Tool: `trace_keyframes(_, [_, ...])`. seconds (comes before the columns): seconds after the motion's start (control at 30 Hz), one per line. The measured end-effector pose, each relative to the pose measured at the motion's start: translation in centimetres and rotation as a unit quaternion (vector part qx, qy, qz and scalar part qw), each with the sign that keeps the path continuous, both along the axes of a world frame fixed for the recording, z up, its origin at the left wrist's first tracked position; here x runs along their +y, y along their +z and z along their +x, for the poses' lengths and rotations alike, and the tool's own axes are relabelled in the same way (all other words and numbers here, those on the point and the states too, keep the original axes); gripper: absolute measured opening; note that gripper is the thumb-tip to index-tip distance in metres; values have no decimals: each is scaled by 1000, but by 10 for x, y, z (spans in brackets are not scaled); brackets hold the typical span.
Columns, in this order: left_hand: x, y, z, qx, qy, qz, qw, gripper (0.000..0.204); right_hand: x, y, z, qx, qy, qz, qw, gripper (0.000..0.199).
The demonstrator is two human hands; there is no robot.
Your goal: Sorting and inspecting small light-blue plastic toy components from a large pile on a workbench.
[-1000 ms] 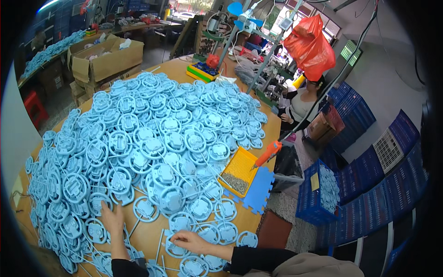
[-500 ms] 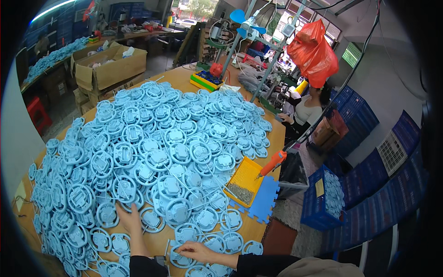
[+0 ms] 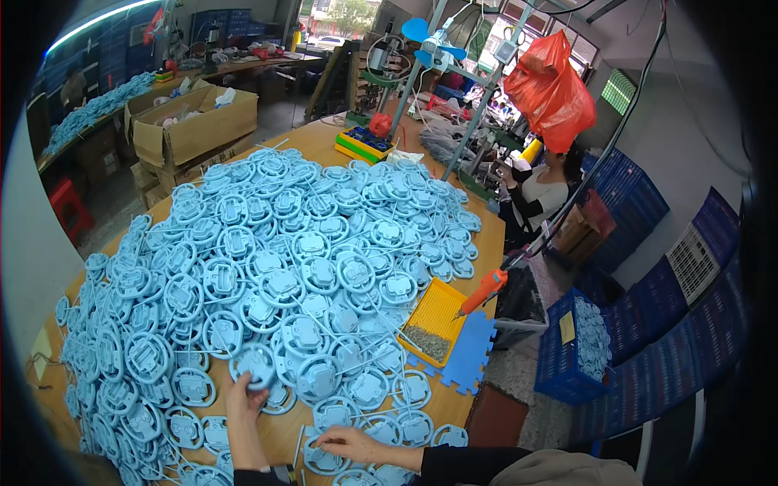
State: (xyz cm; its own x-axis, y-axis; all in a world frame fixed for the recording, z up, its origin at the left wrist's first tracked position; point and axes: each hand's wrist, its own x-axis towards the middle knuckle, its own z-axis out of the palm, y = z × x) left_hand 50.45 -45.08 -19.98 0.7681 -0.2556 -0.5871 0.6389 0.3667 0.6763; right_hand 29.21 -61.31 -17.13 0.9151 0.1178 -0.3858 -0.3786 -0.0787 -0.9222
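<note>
Gripping a round blue plastic part [image 3: 256, 364], left hand [image 3: 241, 402] has its fingers curled around the rim at the near edge of the big blue pile [image 3: 275, 267] on the wooden desk [image 3: 486, 243]. Right hand [image 3: 348, 444] lies flat, fingers spread, on another ring part [image 3: 324, 462] near the desk's front edge. Yellow tray [image 3: 442, 312] of small screws, orange screwdriver [image 3: 485, 289] and blue foam mat [image 3: 466, 360] sit to the right.
</note>
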Motion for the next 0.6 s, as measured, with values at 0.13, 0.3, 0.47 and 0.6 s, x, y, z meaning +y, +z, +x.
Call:
trace_keyframes(0.13, [34,23,-80,-10,36,-6,999,31,-4,9,8,-9,-76,95,993,17])
trace_keyframes(0.3, [48,57,-167,-35,11,-185,982,55,-10,41,25,10,18,301,953,10])
trace_keyframes(0.47, [20,78,-196,-47,71,-126,988,44,18,92,16,-31,97,230,968,9])
trace_keyframes(0.6, [26,103,-206,46,126,-238,962,36,41,105,3,-238,118,17,964,8])
